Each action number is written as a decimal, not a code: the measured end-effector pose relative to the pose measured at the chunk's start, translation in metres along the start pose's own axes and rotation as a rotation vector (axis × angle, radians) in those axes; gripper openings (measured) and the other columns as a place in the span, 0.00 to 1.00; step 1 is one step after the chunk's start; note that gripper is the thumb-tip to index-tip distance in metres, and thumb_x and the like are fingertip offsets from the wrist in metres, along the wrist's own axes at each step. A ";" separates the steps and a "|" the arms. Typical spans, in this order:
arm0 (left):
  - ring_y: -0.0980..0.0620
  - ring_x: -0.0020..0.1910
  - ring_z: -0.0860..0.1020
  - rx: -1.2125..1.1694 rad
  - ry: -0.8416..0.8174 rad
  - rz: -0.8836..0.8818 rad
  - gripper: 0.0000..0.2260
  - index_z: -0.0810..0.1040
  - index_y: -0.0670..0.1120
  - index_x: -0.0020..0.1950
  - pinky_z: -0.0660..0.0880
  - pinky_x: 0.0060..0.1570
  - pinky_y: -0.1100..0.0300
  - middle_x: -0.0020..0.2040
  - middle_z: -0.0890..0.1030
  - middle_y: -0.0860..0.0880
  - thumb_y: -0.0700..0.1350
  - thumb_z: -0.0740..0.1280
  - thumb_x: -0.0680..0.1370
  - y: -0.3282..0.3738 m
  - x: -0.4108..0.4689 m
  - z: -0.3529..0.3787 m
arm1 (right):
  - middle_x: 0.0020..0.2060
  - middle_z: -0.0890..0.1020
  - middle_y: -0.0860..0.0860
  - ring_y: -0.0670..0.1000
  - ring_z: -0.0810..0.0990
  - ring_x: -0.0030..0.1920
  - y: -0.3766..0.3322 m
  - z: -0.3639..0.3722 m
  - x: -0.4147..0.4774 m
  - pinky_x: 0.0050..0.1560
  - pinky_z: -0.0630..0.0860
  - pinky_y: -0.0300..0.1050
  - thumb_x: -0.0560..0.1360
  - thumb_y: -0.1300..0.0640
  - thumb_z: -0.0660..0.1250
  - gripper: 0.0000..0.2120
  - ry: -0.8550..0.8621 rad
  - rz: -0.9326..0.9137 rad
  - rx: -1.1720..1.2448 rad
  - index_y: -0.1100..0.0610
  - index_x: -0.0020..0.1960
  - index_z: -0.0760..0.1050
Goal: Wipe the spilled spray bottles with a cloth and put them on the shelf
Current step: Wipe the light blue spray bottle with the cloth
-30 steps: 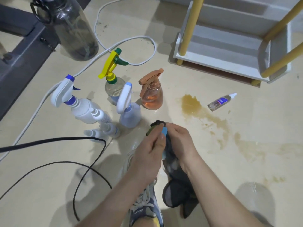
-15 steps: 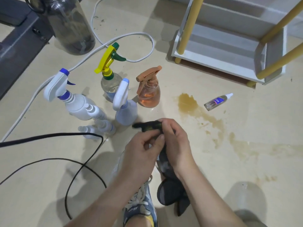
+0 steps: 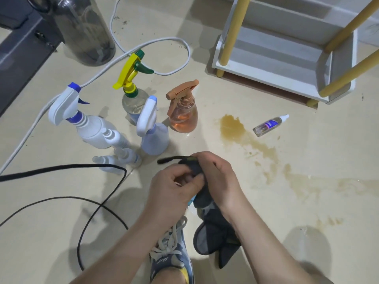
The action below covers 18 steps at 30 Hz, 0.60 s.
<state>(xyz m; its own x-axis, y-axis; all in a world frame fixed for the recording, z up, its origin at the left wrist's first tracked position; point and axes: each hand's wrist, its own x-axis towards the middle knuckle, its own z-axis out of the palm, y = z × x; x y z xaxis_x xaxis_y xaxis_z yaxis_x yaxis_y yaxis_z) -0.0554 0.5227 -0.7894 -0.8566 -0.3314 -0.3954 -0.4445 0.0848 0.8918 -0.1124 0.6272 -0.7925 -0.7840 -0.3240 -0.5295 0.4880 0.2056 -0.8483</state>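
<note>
Both hands are working close together just above the floor (image 3: 307,160), in front of the standing bottles. The left hand (image 3: 174,189) is curling its fingers round a small bottle (image 3: 191,200), and the right hand (image 3: 217,177) is gripping the dark cloth (image 3: 213,236) bunched over it. The rest of the cloth is hanging down beside the shoe (image 3: 172,261).

A second ago a blue cap was showing at the top of the left hand. Now only a sliver of blue is peeking out beneath that hand, and a thin black strip is sticking out to the left of the bundle. It looks as though the bottle is being turned inside the cloth, so the wiping of this one is probably under way rather than finished. How much of it is clean I cannot tell, since the hands and the cloth are hiding nearly all of it.

The yellow-trigger bottle (image 3: 133,99), the orange bottle (image 3: 183,117), the white bottle (image 3: 92,130) and the pale blue bottle (image 3: 153,138) are standing where they were, well apart from the shelf (image 3: 266,75). A tiny bottle (image 3: 270,125) is lying beside the brown spill (image 3: 233,128). No bottle is showing on the shelf's lowest tier, so most of the job appears to be waiting.
</note>
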 end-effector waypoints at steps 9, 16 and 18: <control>0.48 0.31 0.75 -0.009 -0.053 0.018 0.12 0.79 0.63 0.52 0.79 0.33 0.49 0.37 0.75 0.54 0.47 0.74 0.74 0.002 -0.007 0.003 | 0.25 0.69 0.49 0.53 0.68 0.33 0.026 -0.034 0.040 0.36 0.66 0.47 0.80 0.57 0.60 0.23 0.485 0.037 0.097 0.52 0.26 0.66; 0.55 0.43 0.83 0.050 -0.096 0.040 0.10 0.83 0.55 0.49 0.77 0.40 0.67 0.47 0.83 0.49 0.42 0.64 0.81 0.017 0.011 -0.019 | 0.55 0.84 0.53 0.48 0.83 0.55 0.041 -0.009 -0.001 0.55 0.78 0.38 0.82 0.63 0.58 0.13 0.023 -0.071 0.185 0.53 0.60 0.78; 0.57 0.49 0.81 0.039 -0.245 0.031 0.14 0.82 0.53 0.54 0.78 0.45 0.66 0.52 0.80 0.47 0.38 0.60 0.82 0.015 0.012 -0.035 | 0.57 0.83 0.51 0.48 0.81 0.58 0.055 -0.012 0.011 0.59 0.76 0.36 0.82 0.67 0.58 0.15 0.034 -0.033 0.103 0.54 0.60 0.78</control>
<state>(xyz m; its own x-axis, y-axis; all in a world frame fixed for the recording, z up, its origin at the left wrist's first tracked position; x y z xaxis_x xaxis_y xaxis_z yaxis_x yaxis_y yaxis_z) -0.0633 0.4872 -0.7731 -0.9058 -0.0911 -0.4139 -0.4229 0.1296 0.8969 -0.0989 0.6458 -0.8447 -0.8119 -0.2972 -0.5026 0.4973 0.0991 -0.8619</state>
